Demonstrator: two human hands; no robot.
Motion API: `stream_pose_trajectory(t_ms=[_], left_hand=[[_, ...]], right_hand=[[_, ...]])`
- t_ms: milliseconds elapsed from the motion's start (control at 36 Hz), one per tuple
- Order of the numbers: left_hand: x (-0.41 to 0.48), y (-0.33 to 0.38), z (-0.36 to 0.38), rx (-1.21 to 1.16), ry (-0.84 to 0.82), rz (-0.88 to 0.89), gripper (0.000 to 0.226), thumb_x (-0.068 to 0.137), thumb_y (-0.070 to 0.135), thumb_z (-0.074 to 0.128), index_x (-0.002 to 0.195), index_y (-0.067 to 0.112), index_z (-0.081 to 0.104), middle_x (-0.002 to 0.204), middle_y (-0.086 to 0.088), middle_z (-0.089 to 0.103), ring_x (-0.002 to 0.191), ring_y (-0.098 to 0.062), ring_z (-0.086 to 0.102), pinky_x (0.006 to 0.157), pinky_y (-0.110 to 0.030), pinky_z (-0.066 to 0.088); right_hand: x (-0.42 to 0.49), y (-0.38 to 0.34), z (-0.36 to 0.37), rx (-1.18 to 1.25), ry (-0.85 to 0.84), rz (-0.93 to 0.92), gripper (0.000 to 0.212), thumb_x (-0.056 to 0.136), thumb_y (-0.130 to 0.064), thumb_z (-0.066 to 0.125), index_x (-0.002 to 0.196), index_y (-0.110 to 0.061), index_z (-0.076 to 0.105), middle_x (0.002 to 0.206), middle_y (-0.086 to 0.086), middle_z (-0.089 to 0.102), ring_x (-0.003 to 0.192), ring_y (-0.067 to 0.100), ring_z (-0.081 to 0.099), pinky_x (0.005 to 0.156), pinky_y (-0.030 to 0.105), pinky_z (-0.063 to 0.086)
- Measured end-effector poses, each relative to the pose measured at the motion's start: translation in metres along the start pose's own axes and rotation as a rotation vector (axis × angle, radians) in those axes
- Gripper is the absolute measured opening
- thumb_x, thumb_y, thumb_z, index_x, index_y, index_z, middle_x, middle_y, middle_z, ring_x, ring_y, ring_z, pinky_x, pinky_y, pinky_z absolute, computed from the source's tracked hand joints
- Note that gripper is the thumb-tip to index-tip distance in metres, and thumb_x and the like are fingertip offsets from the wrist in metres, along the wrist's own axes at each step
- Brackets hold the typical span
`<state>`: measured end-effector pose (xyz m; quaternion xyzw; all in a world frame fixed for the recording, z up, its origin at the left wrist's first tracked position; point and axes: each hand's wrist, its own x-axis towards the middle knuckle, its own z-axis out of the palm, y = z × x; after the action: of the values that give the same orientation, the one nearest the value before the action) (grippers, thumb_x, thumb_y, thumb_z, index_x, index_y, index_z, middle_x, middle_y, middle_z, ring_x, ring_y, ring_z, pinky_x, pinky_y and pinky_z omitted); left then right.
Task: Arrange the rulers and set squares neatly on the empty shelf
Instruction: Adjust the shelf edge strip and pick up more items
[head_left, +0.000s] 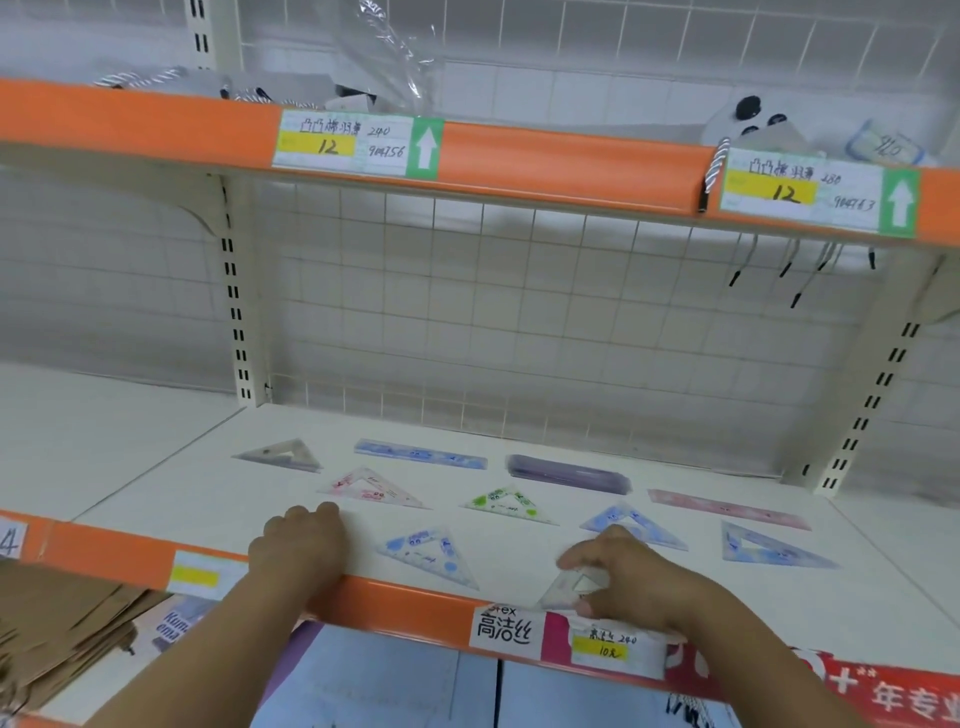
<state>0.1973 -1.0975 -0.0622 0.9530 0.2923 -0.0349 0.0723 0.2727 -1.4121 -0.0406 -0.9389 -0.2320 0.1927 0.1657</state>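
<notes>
The right hand (623, 577) pinches a clear square (574, 584) between thumb and curled fingers at the front edge of the shelf (156, 483), right of centre, just above a price tag (613, 649); whether it lies flat or is tipped up I cannot tell. The left hand (298, 545) rests on the shelf at the front edge, left of centre, fingers curled under with nothing seen in them. Between the hands lies a dotted square (431, 553). Behind it runs a middle row: pink square (371, 488); green square (511, 504); blue square (634, 525), just behind the right hand; pale-blue square (769, 545), nearest the right edge. Nearer the back edge, left to right: grey square (278, 457); blue ruler (421, 453); purple rulers (569, 474), seemingly stacked; pink ruler (727, 509), slanting toward the right edge.
</notes>
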Motion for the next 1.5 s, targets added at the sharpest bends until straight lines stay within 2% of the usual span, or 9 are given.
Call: stream_pose_trajectory(t_ms=[139, 472, 639, 861, 944, 1000, 1139, 1250, 1500], left_hand=[[0.001, 0.000, 0.000, 0.008, -0.006, -0.006, 0.034, 0.098, 0.026, 0.031, 0.130, 0.018, 0.039, 0.129, -0.008, 0.043, 0.122, -0.028, 0.041, 0.100, -0.037, 0.036], [0.003, 0.000, 0.000, 0.005, -0.016, -0.002, 0.032, 0.099, 0.028, 0.032, 0.128, 0.017, 0.040, 0.128, -0.009, 0.044, 0.121, -0.029, 0.042, 0.099, -0.038, 0.037], [0.003, -0.001, 0.001, 0.008, -0.001, 0.002, 0.031, 0.099, 0.027, 0.032, 0.126, 0.016, 0.041, 0.125, -0.008, 0.045, 0.119, -0.028, 0.042, 0.098, -0.037, 0.038], [0.005, -0.001, 0.002, 0.013, 0.005, 0.002, 0.031, 0.099, 0.028, 0.032, 0.127, 0.016, 0.040, 0.125, -0.008, 0.045, 0.119, -0.028, 0.043, 0.098, -0.037, 0.038], [0.006, -0.001, 0.003, 0.013, 0.012, 0.005, 0.031, 0.099, 0.028, 0.032, 0.127, 0.016, 0.040, 0.124, -0.008, 0.045, 0.118, -0.027, 0.043, 0.098, -0.037, 0.038], [0.007, -0.001, 0.004, 0.011, 0.017, 0.004, 0.031, 0.099, 0.027, 0.033, 0.126, 0.016, 0.041, 0.124, -0.008, 0.045, 0.118, -0.027, 0.043, 0.098, -0.037, 0.039], [0.008, -0.003, 0.004, 0.005, 0.040, -0.004, 0.030, 0.097, 0.026, 0.037, 0.124, 0.014, 0.044, 0.123, -0.008, 0.047, 0.117, -0.027, 0.045, 0.097, -0.036, 0.039], [0.009, -0.006, 0.006, -0.009, 0.070, -0.019, 0.029, 0.095, 0.026, 0.039, 0.121, 0.015, 0.047, 0.121, -0.007, 0.050, 0.115, -0.026, 0.048, 0.094, -0.034, 0.041], [0.013, -0.017, 0.002, -0.071, 0.141, 0.018, 0.025, 0.095, 0.030, 0.042, 0.111, 0.014, 0.053, 0.117, -0.007, 0.055, 0.108, -0.024, 0.053, 0.088, -0.030, 0.045]], right_hand=[[0.002, 0.000, -0.009, -0.125, -0.039, 0.034, 0.057, 0.086, -0.034, 0.066, 0.137, -0.038, 0.039, 0.130, -0.003, 0.036, 0.121, 0.018, 0.043, 0.104, 0.027, 0.035], [0.005, -0.002, -0.012, -0.199, -0.056, 0.018, 0.043, 0.086, -0.034, 0.065, 0.124, -0.033, 0.045, 0.126, -0.004, 0.035, 0.107, 0.016, 0.041, 0.087, 0.024, 0.034], [0.004, -0.001, -0.010, -0.149, -0.028, 0.042, 0.053, 0.085, -0.033, 0.067, 0.132, -0.035, 0.040, 0.130, -0.002, 0.034, 0.107, 0.015, 0.042, 0.096, 0.024, 0.036], [0.003, -0.004, -0.008, -0.138, 0.007, 0.037, 0.043, 0.085, -0.026, 0.066, 0.122, -0.030, 0.044, 0.123, 0.001, 0.030, 0.101, 0.017, 0.045, 0.085, 0.021, 0.037], [0.003, -0.007, -0.007, -0.126, -0.001, 0.019, 0.032, 0.090, -0.019, 0.060, 0.113, -0.030, 0.040, 0.119, 0.001, 0.032, 0.098, 0.019, 0.046, 0.075, 0.020, 0.037], [0.003, -0.008, -0.006, -0.129, -0.015, 0.008, 0.030, 0.093, -0.016, 0.052, 0.117, -0.028, 0.039, 0.117, 0.000, 0.031, 0.098, 0.019, 0.046, 0.077, 0.022, 0.036], [0.002, -0.010, -0.003, -0.094, -0.013, 0.001, 0.036, 0.097, -0.023, 0.045, 0.133, -0.025, 0.037, 0.134, 0.002, 0.028, 0.109, 0.018, 0.047, 0.089, 0.021, 0.035], [0.002, -0.011, -0.005, -0.041, 0.017, -0.031, 0.062, 0.090, -0.036, 0.059, 0.143, -0.023, 0.029, 0.137, 0.000, 0.024, 0.114, 0.013, 0.041, 0.092, 0.018, 0.030], [0.025, -0.039, -0.008, -0.034, 0.093, -0.094, 0.066, 0.087, -0.029, 0.064, 0.142, -0.019, 0.029, 0.134, 0.000, 0.039, 0.112, 0.011, 0.042, 0.088, 0.017, 0.034]])
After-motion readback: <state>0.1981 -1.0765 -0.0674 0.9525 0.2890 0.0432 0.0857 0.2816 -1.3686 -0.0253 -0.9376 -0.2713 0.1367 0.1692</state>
